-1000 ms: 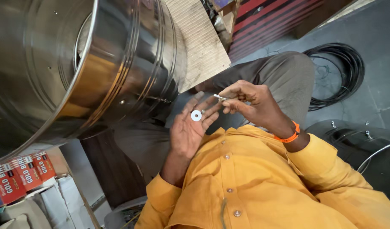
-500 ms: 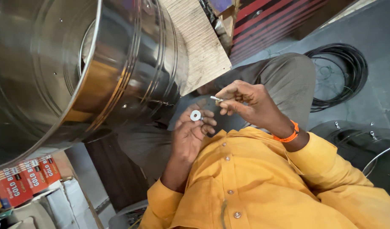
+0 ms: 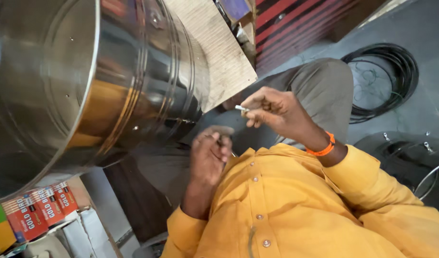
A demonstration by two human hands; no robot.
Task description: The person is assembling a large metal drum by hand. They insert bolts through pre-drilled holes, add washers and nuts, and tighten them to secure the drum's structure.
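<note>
Between right hand (image 3: 272, 107) fingertips, small pale pin (image 3: 241, 108), apparently level, tip toward drum (image 3: 85, 81).

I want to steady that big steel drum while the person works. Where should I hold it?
Probably at the rolled rim of the steel drum, coming from its open mouth on the picture's left. The drum lies on its side, and its round, polished wall offers no hold. That side also stays clear of the right hand pinching a small pale pin.
</note>
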